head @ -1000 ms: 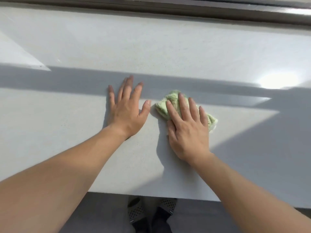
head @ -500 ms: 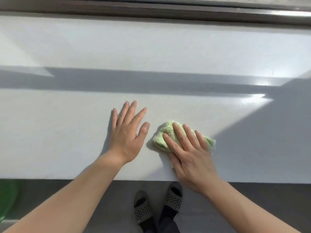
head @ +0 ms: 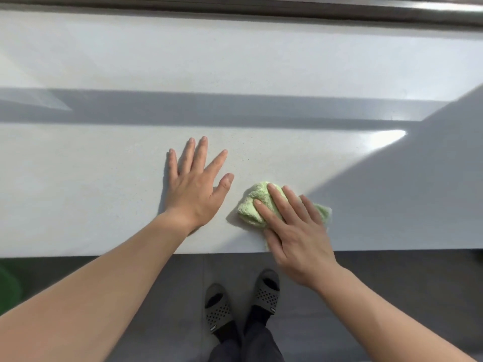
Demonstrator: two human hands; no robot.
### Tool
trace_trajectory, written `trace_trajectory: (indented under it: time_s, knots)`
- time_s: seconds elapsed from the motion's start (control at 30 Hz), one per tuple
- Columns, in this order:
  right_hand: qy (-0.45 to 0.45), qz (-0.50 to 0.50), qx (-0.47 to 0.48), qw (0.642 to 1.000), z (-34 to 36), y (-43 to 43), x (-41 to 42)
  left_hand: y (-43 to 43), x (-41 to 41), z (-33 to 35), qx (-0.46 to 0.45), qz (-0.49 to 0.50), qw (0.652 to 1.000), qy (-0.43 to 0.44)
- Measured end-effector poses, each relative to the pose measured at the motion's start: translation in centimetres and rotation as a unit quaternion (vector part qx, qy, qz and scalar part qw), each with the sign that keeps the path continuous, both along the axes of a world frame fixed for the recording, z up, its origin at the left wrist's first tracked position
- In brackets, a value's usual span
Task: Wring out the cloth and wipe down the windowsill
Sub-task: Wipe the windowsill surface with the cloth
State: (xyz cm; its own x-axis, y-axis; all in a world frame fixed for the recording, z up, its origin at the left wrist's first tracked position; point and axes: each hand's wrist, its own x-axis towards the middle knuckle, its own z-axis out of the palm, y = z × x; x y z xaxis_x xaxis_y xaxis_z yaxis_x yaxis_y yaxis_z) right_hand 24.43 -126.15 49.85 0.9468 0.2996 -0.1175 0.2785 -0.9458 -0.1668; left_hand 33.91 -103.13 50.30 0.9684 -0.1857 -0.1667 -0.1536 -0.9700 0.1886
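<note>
A crumpled light green cloth [head: 252,205] lies on the wide white windowsill [head: 104,178], close to its front edge. My right hand [head: 295,228] presses flat on the cloth with straight fingers and covers its right half. My left hand [head: 196,186] rests flat on the bare sill just left of the cloth, fingers spread, not touching it.
A dark window frame [head: 235,9] runs along the sill's far side. Below the front edge is grey floor with my feet in dark perforated slippers [head: 241,301]. Something green [head: 7,283] shows at the far left on the floor.
My right hand has dragged the cloth back from mid-sill to the front edge. My left hand has also come nearer the front edge.
</note>
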Motion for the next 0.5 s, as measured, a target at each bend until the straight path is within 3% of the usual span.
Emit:
trace_trajectory:
  time_s: [0.1,0.17,0.27,0.37,0.43,0.5]
  knots:
    - [0.001,-0.167,0.01,0.986,0.0,-1.5,1.7,-0.4,-0.1,0.1,0.004,0.003,1.0,0.008]
    - [-0.004,-0.223,0.006,0.975,0.0,0.0,0.9,-0.8,-0.2,0.2,0.004,0.015,1.0,0.015]
    - [-0.011,-0.103,0.01,0.995,-0.1,0.9,-2.1,-1.8,0.0,0.5,-0.011,0.033,0.999,0.007]
    - [-0.006,0.026,0.004,1.0,-0.1,-3.7,-1.1,-3.9,0.6,0.4,-0.043,0.014,0.999,-0.019]
    - [-0.016,-0.034,-0.009,0.999,-0.3,-6.8,1.7,-5.6,1.5,0.4,-0.072,0.014,0.997,-0.02]
    - [-0.012,-0.163,-0.008,0.986,-0.3,-7.7,4.0,-7.6,2.7,0.3,-0.095,0.019,0.995,-0.008]
